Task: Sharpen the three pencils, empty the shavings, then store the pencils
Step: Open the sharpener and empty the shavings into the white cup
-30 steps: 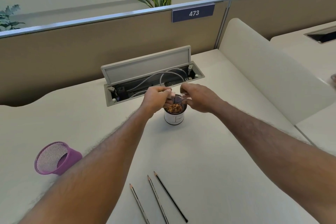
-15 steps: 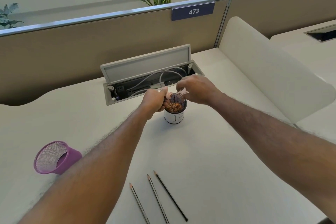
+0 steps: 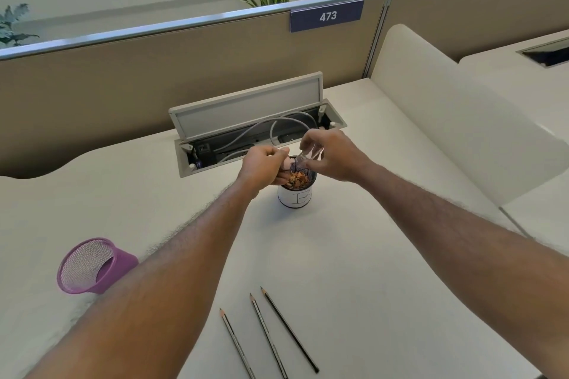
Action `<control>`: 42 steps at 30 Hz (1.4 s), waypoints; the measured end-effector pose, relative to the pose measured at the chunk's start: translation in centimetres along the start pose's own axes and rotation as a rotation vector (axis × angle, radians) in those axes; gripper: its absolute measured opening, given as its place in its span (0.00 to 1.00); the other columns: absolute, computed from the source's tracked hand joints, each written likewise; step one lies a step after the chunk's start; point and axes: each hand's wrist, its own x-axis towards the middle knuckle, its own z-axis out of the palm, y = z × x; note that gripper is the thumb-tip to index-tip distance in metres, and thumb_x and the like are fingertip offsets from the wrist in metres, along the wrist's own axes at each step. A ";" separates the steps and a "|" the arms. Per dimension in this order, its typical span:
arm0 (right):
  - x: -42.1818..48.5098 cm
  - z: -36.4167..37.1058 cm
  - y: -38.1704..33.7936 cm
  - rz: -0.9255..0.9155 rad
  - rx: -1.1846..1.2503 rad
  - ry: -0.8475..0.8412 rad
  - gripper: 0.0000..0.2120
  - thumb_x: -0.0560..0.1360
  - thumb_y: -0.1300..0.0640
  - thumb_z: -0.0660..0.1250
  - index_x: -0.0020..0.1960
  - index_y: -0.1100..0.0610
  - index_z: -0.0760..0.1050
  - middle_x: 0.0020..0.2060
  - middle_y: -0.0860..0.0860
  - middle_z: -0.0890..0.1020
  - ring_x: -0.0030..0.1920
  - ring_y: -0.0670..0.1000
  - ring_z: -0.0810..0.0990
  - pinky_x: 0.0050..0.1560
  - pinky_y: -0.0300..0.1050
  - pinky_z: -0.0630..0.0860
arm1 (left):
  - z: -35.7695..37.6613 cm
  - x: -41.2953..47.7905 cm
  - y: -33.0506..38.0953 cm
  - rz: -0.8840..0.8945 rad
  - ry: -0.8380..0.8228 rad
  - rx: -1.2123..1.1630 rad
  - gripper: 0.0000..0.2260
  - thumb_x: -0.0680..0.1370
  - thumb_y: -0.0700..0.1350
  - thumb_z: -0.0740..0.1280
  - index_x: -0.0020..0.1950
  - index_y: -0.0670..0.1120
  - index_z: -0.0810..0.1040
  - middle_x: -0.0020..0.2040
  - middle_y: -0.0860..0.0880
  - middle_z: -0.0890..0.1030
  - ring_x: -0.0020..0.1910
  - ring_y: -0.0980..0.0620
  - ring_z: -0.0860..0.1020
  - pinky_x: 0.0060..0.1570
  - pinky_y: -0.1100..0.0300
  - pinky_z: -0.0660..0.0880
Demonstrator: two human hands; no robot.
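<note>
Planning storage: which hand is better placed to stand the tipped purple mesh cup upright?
Probably the left hand: the purple mesh cup lies beside its forearm, far from the right hand.

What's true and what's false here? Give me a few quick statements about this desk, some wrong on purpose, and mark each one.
1. The three grey pencils stand in the purple mesh cup. False: they lie flat on the white desk, outside it.
2. The purple mesh cup lies on its side. True.
3. The grey cable hatch lid is closed. False: it stands open, with cables showing.
4. The right hand holds a pencil. False: it grips a small clear container, tipped over the dark mesh pot.
5. Brown shavings sit in that pot. True.
6. The left hand grips a pink piece. True.
</note>
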 end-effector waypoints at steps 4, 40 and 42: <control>-0.4 1.0 0.3 0.023 0.058 0.045 0.13 0.70 0.59 0.76 0.51 0.54 0.77 0.42 0.46 0.79 0.39 0.41 0.79 0.34 0.27 0.74 | 0.0 0.1 0.1 0.005 -0.008 0.019 0.11 0.80 0.52 0.67 0.47 0.46 0.81 0.36 0.44 0.83 0.27 0.55 0.82 0.30 0.64 0.79; -6.4 3.3 -0.3 0.112 0.326 0.258 0.13 0.69 0.59 0.78 0.52 0.56 0.83 0.44 0.48 0.85 0.39 0.44 0.79 0.42 0.38 0.77 | -1.2 -0.2 -0.5 -0.023 0.013 0.050 0.14 0.80 0.53 0.66 0.46 0.42 0.81 0.35 0.46 0.81 0.31 0.54 0.78 0.33 0.63 0.77; -7.7 5.1 -0.6 0.113 0.353 0.213 0.12 0.68 0.60 0.78 0.51 0.58 0.84 0.44 0.50 0.85 0.38 0.45 0.79 0.42 0.39 0.77 | -1.4 -0.3 -0.5 -0.017 0.009 0.036 0.15 0.80 0.52 0.66 0.46 0.41 0.82 0.35 0.46 0.81 0.31 0.54 0.78 0.33 0.63 0.77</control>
